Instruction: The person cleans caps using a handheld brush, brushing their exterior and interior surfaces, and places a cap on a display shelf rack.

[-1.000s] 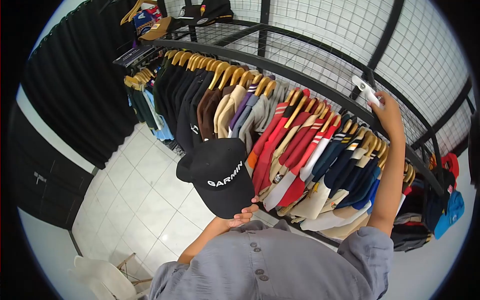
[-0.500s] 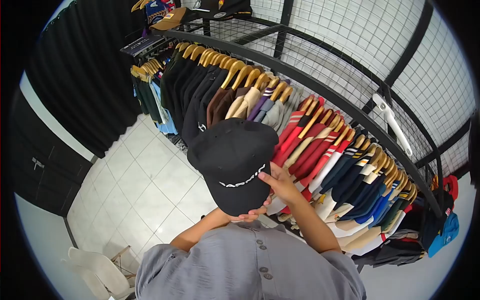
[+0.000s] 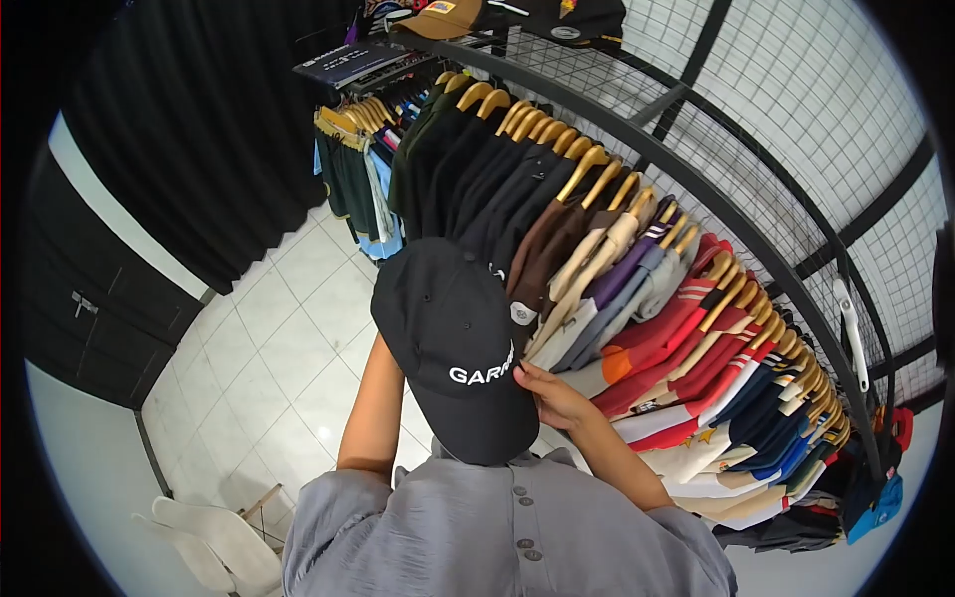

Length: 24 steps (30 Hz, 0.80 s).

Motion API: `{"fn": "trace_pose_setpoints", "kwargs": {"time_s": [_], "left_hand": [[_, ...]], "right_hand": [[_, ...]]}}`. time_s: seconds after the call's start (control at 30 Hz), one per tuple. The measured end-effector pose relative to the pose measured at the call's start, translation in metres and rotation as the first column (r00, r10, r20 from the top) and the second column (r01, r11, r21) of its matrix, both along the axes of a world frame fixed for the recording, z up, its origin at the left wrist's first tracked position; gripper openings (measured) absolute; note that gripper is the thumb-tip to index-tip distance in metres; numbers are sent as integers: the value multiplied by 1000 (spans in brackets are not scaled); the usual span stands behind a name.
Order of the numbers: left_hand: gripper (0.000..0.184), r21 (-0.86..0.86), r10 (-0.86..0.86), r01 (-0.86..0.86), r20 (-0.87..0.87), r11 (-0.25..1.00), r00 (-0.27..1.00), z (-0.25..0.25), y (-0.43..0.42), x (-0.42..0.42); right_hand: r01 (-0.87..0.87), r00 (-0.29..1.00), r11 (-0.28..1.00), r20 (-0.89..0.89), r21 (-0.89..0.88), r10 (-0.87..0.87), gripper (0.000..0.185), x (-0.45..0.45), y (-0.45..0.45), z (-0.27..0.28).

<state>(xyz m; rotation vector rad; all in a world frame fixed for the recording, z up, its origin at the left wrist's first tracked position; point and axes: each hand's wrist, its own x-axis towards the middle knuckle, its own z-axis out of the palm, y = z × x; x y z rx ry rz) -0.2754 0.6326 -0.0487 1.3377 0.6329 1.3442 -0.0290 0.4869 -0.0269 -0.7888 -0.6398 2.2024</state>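
Note:
A black baseball cap (image 3: 448,308) is held in front of my chest, its brim pointing down toward me. White raised letters reading "GAR..." show on its front, and the rest of the word curves out of sight on the right. My right hand (image 3: 557,396) grips the cap's right edge near the brim, with the thumb along the lettering. Behind the cap, my left hand is hidden; only the left forearm (image 3: 370,418) shows, running up under the crown.
A long black rail (image 3: 637,134) carries several garments on wooden hangers, close beyond the cap. A brown cap (image 3: 443,20) rests on the rack's top. At the left are a black curtain (image 3: 189,149) and a dark door (image 3: 85,298). A white chair (image 3: 214,537) stands at lower left.
The cap has turned, so its lettering now reads more level and faces me. My left fingers, seen under the brim before, have gone behind the cap. The rack has shifted rightward in view.

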Motion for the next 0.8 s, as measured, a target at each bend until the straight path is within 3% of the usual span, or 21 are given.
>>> {"fn": "trace_pose_setpoints", "kwargs": {"time_s": [0.07,0.13,0.27,0.37,0.53,0.6,0.63,0.67,0.7,0.77,0.8], "left_hand": [[40,24,53,-53,-25,998,998,-15,22,-14],[39,-119,-100,124,186,985,977,-57,47,-39],[45,-35,-91,93,52,995,994,-32,33,-23],[35,-142,-229,311,415,940,881,-16,40,-8],[36,-171,-323,524,619,834,716,2,74,10],[36,-172,-339,576,662,799,668,12,95,17],[36,-171,-350,600,676,782,648,17,108,19],[37,-174,-353,619,691,766,631,22,118,21],[37,-175,-359,640,704,748,613,29,128,23],[37,-178,-355,663,729,727,586,37,142,29],[37,-180,-349,669,739,721,576,40,148,33]], "right_hand": [[17,1000,998,1,-62,-17,46,-15,5,-7],[23,1000,998,6,-55,-23,46,-28,12,-15],[78,996,996,45,-47,-76,41,-47,26,-15],[92,996,995,25,-45,-91,46,-51,43,-12],[81,995,993,57,86,-86,51,-32,103,-18],[59,998,991,-15,117,-57,48,-21,136,-26],[15,983,990,-185,139,11,45,-9,153,-53],[8,979,989,-202,150,23,45,-6,173,-70],[-39,919,969,-371,245,131,45,-6,192,-70],[-70,825,932,-504,355,254,44,-5,215,-57],[83,949,953,-316,291,14,43,-19,214,-9]]}}
